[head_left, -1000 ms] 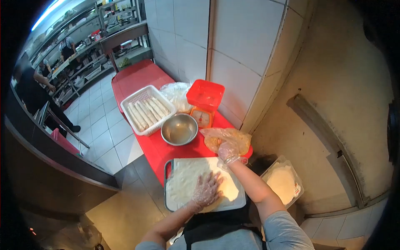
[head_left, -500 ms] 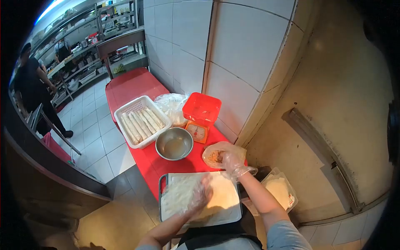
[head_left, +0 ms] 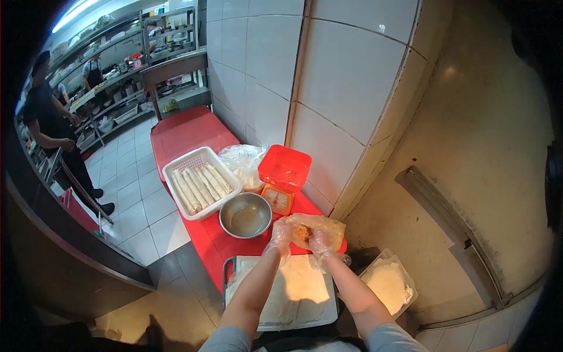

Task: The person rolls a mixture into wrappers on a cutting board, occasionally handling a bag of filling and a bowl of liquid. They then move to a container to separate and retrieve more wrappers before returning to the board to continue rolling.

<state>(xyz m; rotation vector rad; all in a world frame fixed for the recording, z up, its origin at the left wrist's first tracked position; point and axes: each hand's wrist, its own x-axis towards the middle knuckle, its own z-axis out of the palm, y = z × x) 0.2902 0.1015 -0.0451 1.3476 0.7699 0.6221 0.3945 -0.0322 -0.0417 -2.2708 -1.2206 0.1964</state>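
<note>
Both hands wear clear plastic gloves. My left hand touches the left edge of a plastic bag of orange-brown filling, its fingers closed at the rim. My right hand reaches into the bag's right side, fingers closed on the filling. Just below them lies a white board with pale thin sheets on it. A metal bowl with cloudy liquid stands left of the bag. Beyond the bag is an orange scale carrying a red square container.
White rolls lie in a white basket on the red table. A clear bag sits beside it. A lidded tub is at the lower right. Two people stand at the far left near shelves.
My left hand has moved from above the sheets up to the filling bag. My right hand stays at the bag, slightly lower in view. The far-left person's arms have shifted.
</note>
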